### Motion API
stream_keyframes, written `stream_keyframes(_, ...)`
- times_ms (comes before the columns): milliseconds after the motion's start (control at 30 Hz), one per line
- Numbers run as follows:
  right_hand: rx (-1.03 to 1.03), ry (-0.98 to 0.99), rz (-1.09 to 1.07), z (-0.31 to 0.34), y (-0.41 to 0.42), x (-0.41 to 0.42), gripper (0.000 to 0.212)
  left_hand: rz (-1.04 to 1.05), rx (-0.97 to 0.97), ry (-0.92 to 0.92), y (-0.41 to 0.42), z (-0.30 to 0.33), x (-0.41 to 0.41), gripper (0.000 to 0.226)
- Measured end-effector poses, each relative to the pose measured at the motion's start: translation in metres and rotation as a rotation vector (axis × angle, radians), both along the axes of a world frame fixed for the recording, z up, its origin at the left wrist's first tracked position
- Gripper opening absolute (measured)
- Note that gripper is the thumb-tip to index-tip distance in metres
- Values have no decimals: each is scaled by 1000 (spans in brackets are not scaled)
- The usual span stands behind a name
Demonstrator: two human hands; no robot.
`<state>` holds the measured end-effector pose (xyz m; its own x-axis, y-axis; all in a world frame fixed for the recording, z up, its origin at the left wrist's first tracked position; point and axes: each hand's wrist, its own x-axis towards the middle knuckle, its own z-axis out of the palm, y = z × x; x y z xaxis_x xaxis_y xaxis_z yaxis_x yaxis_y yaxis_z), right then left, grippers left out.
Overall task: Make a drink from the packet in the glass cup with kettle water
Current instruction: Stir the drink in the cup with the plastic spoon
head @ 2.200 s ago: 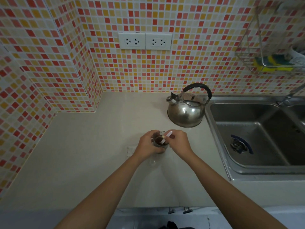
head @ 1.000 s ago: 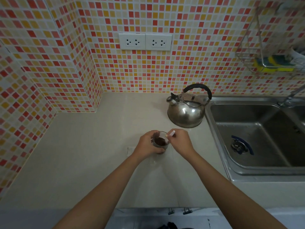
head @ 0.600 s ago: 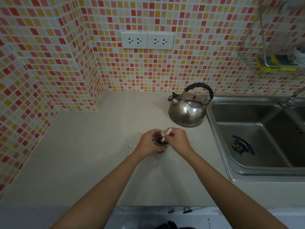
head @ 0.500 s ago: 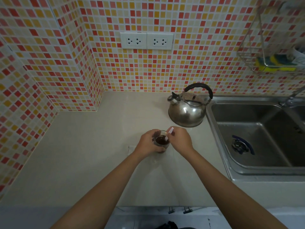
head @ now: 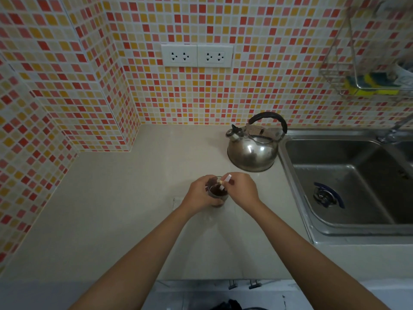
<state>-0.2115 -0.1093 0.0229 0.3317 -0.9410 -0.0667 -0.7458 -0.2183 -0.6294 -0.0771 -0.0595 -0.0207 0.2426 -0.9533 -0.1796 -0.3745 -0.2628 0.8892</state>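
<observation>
Standing on the smooth beige counter (head: 111, 209), one small clear glass cup (head: 218, 193) of dark brown liquid is wrapped by the curled fingers of the left hand (head: 199, 194). One thin white packet (head: 224, 182), tilted with its lower end in the cup, is pinched between the closed fingertips of the right hand (head: 242, 190). Beyond the right knuckles one rounded, shiny steel kettle (head: 252, 151) is seen, beside one steel sink (head: 348, 182).

A pale beige stone table (head: 100, 209) meets a wall of small red, orange and cream mosaic tiles (head: 257, 90). Two white double power sockets (head: 197, 55) sit side by side on the wall. At right, a stainless steel sink (head: 348, 186) lies below a wire rack (head: 335, 70) holding a yellow and green sponge (head: 371, 86).
</observation>
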Motion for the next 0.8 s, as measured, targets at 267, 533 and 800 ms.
stream_keyframes(267,16,-4,59,3,-3,1,19,-7,5,-16,0,1,0,77)
stream_keyframes(533,38,-23,66,2,-1,5,19,-12,0,-24,0,1,2,75)
stream_keyframes(800,60,-24,45,2,-6,4,15,-7,14,-20,-1,1,2,82)
